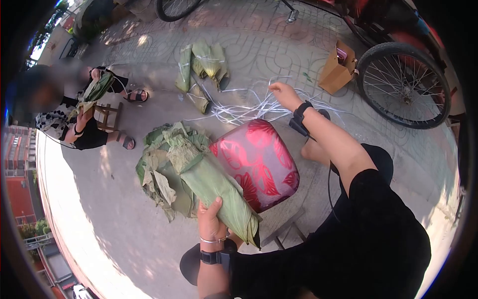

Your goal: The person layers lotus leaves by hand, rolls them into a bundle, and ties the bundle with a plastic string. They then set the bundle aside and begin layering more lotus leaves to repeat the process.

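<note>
My left hand (211, 222) is wrapped around a folded bundle of large green leaves (214, 184), its thumb lying on top. The bundle slants over the edge of a cushioned stool (269, 164) with a pink and red leaf pattern. Beneath its far end, more loose, dried leaves (158, 167) spread out. My right hand (286, 97) is reached out over a tangle of white plastic strips (244, 109), fingers pinched together at what looks like one strip. Several tied leaf bundles (206, 60) lie on the paving beyond the strips.
A brown paper bag (337, 70) stands beside a cart wheel (406, 84) at the right. On the left, another person sits on a low wooden stool (107, 115), holding a leaf bundle (99, 85). A second wheel (174, 7) shows at the top.
</note>
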`<state>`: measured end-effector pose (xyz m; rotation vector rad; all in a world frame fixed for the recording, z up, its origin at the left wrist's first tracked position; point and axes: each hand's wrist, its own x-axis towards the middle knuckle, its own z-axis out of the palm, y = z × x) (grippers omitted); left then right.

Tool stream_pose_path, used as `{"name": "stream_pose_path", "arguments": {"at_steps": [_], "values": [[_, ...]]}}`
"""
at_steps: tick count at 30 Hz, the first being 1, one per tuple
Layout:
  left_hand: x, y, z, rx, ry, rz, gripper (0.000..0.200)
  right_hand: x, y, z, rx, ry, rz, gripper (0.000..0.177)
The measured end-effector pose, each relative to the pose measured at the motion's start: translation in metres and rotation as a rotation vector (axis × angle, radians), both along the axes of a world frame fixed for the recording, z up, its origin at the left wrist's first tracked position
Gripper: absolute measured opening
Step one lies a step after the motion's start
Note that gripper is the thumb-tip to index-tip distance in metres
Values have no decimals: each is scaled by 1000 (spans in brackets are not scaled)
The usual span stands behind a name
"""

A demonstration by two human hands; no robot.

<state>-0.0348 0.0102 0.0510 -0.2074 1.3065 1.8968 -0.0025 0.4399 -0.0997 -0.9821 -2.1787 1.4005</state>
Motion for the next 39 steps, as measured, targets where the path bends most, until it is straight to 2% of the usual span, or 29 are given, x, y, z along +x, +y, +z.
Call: {"name": "stream_pose_path", "arguments": {"at_steps": [2,4,6,7,10,11,13,16,19,22,23,26,27,29,31,34,37,39], "values": [[-3,8,-3,-57,17,2,48,-6,14,-83,287,-241,218,24],[-7,11,-7,-78,-26,13,49,-15,10,-118,521,-412,392,24],[-10,16,-7,-74,-89,40,50,-27,-1,-127,718,-507,517,25],[-12,17,-9,-81,-108,34,49,-35,-7,-131,740,-508,527,26],[-18,21,-12,-105,-134,10,49,-53,-6,-189,908,-453,436,27],[-18,23,-11,-120,-121,-1,49,-57,-4,-187,896,-511,488,28],[-20,20,-10,-142,-116,-13,48,-59,-1,-165,870,-626,595,30],[-21,19,-5,-127,-122,-22,48,-52,16,-144,897,-439,532,25],[-18,21,7,-81,-97,-44,48,-46,28,-99,624,-367,285,19],[-13,25,19,1,-62,-75,47,-49,30,-42,183,-98,38,23],[-9,24,17,40,-51,-74,46,-51,21,-16,19,21,46,21],[2,22,19,147,74,-57,48,-43,-54,99,-306,92,306,19],[8,19,23,166,103,-50,49,-33,-85,131,-316,82,433,18],[16,24,32,230,175,-72,52,-11,-129,155,-346,43,681,21],[25,22,39,253,280,-102,52,15,-177,211,-331,-118,789,33],[34,13,40,318,312,-148,51,44,-206,210,-370,158,811,41],[47,3,47,353,236,-169,47,63,-221,219,-362,265,806,42],[51,1,47,349,212,-157,44,75,-228,228,-390,234,791,41]]}}
